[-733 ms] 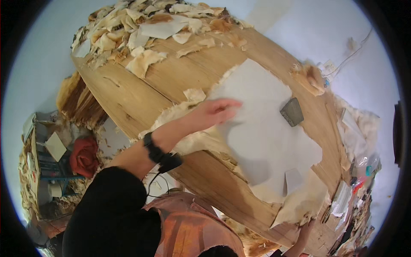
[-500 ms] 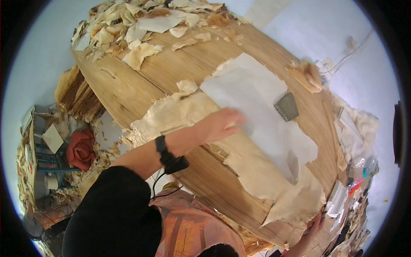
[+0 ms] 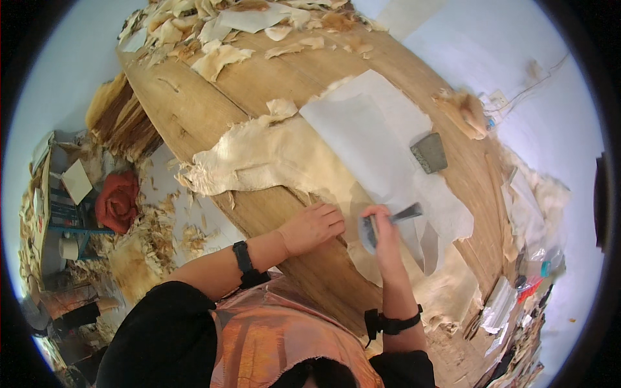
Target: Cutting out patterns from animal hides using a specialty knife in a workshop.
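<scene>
A pale, cream-coloured hide [image 3: 268, 158] lies across the wooden table, with a large white sheet [image 3: 369, 123] over its far part. My left hand [image 3: 314, 229] rests palm down at the hide's near edge, fingers laid flat and slightly bent. Held just to its right, in my closed right hand [image 3: 387, 240], is a hand tool [image 3: 407, 213] with a dark flat end pointing right and a blurred, rounded grey part on the left. The tool is over the hide near the sheet's edge; whether it touches cannot be told.
A grey stone block [image 3: 429, 154] sits on the sheet's right side. Hide scraps [image 3: 223, 58] pile up at the far end of the table [image 3: 174, 97]. A furry scrap [image 3: 462, 111] lies by the right edge. On the left are a red cloth bundle [image 3: 118, 202] and stacked brown hides [image 3: 119, 119].
My left hand has drawn back from the sheet to the hide's near edge. My right hand has come up from the table's lower right and now holds the tool.
</scene>
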`<action>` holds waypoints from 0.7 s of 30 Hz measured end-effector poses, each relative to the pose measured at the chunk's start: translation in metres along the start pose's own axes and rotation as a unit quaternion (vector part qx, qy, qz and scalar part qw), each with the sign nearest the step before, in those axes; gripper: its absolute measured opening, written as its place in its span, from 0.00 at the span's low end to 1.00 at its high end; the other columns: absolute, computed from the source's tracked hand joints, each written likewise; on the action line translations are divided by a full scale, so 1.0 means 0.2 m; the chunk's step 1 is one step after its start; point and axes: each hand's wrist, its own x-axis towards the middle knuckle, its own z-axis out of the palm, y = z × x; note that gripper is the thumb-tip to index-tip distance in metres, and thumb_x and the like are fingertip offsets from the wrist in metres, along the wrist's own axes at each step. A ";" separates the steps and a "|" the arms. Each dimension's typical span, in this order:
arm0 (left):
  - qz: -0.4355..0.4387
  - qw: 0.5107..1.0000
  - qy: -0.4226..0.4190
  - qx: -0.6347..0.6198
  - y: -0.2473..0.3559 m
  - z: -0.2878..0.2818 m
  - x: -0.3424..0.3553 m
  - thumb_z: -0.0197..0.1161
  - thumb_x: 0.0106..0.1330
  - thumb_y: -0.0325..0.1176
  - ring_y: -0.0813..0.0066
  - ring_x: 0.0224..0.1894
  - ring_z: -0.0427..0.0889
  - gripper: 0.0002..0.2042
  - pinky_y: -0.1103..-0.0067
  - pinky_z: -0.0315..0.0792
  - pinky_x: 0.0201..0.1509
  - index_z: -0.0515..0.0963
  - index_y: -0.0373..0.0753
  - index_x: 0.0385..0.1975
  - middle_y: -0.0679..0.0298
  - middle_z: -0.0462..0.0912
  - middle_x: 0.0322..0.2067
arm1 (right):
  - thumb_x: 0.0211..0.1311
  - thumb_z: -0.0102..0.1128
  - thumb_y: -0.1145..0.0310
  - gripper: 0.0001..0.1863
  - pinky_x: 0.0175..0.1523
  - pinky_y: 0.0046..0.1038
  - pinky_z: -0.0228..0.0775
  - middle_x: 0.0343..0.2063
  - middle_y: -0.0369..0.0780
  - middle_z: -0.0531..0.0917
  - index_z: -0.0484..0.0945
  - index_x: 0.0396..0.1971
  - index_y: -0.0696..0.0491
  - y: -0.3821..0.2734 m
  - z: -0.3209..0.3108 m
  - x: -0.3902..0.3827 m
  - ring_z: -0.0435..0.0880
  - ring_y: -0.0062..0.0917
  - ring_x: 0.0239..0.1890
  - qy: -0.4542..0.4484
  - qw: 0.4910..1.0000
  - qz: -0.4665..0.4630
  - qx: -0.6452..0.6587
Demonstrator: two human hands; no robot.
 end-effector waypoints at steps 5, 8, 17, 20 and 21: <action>0.000 1.000 -0.006 -0.019 0.07 0.01 -0.01 0.63 0.60 0.34 0.65 0.49 0.77 0.08 0.72 0.75 0.53 0.75 0.43 0.38 0.65 0.76 0.40 | 0.76 0.45 0.68 0.13 0.50 0.31 0.71 0.36 0.42 0.83 0.78 0.41 0.59 0.09 0.07 -0.06 0.79 0.28 0.40 -0.022 0.995 -0.007 -0.092; 0.016 1.000 -0.006 0.008 0.08 0.02 0.01 0.61 0.60 0.35 0.66 0.48 0.77 0.08 0.72 0.76 0.53 0.75 0.42 0.37 0.65 0.76 0.40 | 0.76 0.45 0.68 0.13 0.51 0.32 0.72 0.37 0.44 0.83 0.79 0.42 0.58 0.10 0.08 -0.06 0.81 0.33 0.40 -0.011 0.992 -0.038 -0.124; 0.055 0.997 -0.011 0.045 0.03 0.07 0.03 0.60 0.60 0.35 0.66 0.47 0.79 0.08 0.73 0.77 0.51 0.75 0.42 0.37 0.64 0.77 0.40 | 0.75 0.47 0.68 0.13 0.52 0.35 0.73 0.40 0.48 0.84 0.80 0.45 0.58 0.13 0.13 -0.05 0.83 0.42 0.44 0.009 0.972 -0.136 -0.192; 0.049 0.997 -0.009 0.052 0.03 0.06 0.02 0.61 0.60 0.35 0.67 0.46 0.80 0.08 0.74 0.79 0.46 0.75 0.43 0.37 0.65 0.77 0.39 | 0.75 0.47 0.69 0.14 0.51 0.38 0.72 0.38 0.49 0.82 0.81 0.44 0.59 0.13 0.12 -0.08 0.82 0.44 0.42 0.019 0.977 -0.125 -0.173; 0.044 0.997 -0.019 0.055 0.04 0.06 0.02 0.62 0.60 0.36 0.68 0.45 0.80 0.09 0.75 0.80 0.43 0.75 0.43 0.37 0.66 0.78 0.39 | 0.74 0.47 0.69 0.14 0.50 0.39 0.72 0.38 0.49 0.82 0.81 0.43 0.59 0.15 0.10 -0.09 0.81 0.45 0.42 0.001 0.976 -0.120 -0.179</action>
